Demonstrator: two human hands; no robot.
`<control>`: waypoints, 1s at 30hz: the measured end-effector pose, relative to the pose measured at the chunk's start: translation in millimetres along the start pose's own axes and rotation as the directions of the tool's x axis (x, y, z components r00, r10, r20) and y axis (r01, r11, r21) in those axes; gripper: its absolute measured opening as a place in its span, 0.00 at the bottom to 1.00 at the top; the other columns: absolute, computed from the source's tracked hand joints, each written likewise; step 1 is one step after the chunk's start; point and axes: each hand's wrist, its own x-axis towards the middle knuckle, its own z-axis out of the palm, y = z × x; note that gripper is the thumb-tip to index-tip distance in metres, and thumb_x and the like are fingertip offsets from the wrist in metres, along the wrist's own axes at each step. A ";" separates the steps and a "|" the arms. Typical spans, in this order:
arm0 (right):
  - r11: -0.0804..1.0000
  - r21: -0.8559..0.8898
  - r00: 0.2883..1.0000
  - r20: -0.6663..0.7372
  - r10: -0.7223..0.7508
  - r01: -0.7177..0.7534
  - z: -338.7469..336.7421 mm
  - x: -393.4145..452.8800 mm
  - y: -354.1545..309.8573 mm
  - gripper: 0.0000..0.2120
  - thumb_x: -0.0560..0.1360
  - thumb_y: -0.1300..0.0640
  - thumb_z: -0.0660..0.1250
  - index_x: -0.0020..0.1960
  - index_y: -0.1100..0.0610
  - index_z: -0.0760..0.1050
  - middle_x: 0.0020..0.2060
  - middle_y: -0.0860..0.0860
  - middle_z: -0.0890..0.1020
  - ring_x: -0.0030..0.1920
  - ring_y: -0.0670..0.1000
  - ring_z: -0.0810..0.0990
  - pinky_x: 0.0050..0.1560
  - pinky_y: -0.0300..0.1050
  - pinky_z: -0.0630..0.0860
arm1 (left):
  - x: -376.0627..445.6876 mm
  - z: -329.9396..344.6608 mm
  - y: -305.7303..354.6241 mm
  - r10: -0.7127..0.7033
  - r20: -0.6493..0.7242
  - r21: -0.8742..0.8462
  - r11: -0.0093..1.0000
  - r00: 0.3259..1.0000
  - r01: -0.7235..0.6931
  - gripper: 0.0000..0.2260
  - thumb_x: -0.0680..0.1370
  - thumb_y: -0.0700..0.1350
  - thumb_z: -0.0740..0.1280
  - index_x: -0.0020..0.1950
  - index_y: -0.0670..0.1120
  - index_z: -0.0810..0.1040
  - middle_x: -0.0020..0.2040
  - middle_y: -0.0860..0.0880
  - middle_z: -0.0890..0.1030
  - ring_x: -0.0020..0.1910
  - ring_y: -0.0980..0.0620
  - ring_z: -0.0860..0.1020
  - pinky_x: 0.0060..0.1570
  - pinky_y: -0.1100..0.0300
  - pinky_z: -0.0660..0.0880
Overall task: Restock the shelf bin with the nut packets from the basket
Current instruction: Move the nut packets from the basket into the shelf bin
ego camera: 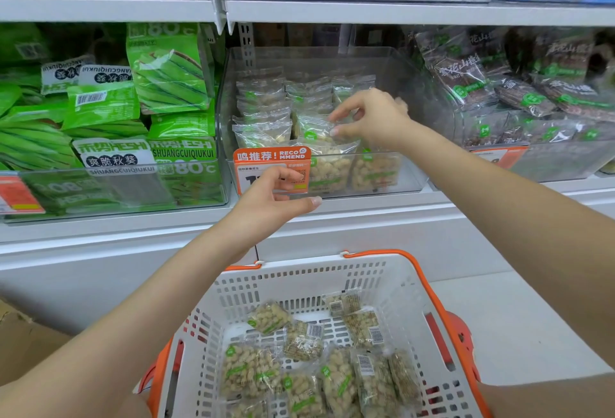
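At a store shelf, seen from the head camera, a person's right hand (369,118) reaches into the clear shelf bin (392,64), fingers pinching a nut packet (314,129) among the rows already standing there. Left hand (273,199) hovers at the bin's front beside the orange price tag (271,159), fingers loosely curled and holding nothing. Below, more nut packets (306,374) lie loose in the white basket (399,284) with orange handles.

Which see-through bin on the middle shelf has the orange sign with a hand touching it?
The middle bin, holding pale nut packets; the left hand touches its orange sign.
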 end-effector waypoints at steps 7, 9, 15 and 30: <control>0.995 -0.078 0.995 0.086 -0.050 0.057 10.7 6.4 -12.1 0.07 0.70 0.46 0.74 0.46 0.43 0.80 0.48 0.39 0.77 0.57 0.46 0.74 0.62 0.55 0.59 | 0.5 -2.1 0.4 0.004 -0.011 0.015 1.000 1.000 -0.004 0.18 0.71 0.49 0.74 0.58 0.51 0.74 0.51 0.55 0.75 0.52 0.53 0.76 0.43 0.64 0.70; 0.992 0.028 0.985 0.118 -0.122 0.120 3.5 1.6 -6.9 0.11 0.69 0.45 0.75 0.50 0.40 0.80 0.51 0.38 0.77 0.57 0.43 0.74 0.65 0.54 0.64 | -0.5 -3.3 1.6 0.009 -0.006 0.013 1.000 1.000 -0.009 0.18 0.71 0.49 0.74 0.58 0.50 0.74 0.52 0.55 0.74 0.52 0.53 0.76 0.43 0.64 0.70; 0.971 0.024 0.967 0.094 -0.239 0.237 -20.3 -27.2 12.0 0.11 0.68 0.41 0.73 0.49 0.38 0.81 0.53 0.40 0.76 0.58 0.44 0.69 0.61 0.49 0.62 | -5.1 -6.3 2.6 0.009 -0.001 0.015 1.000 1.000 -0.009 0.18 0.71 0.49 0.74 0.59 0.50 0.74 0.54 0.54 0.74 0.53 0.53 0.76 0.44 0.64 0.71; 0.960 -0.052 0.961 -0.018 -0.277 0.276 1.1 -24.7 20.6 0.03 0.75 0.62 0.67 0.46 0.58 0.80 0.37 0.49 0.74 0.39 0.48 0.69 0.44 0.45 0.67 | -10.9 -10.1 0.5 -0.001 -0.016 0.072 0.997 1.000 0.002 0.18 0.71 0.46 0.74 0.58 0.51 0.74 0.58 0.50 0.74 0.56 0.52 0.74 0.51 0.61 0.72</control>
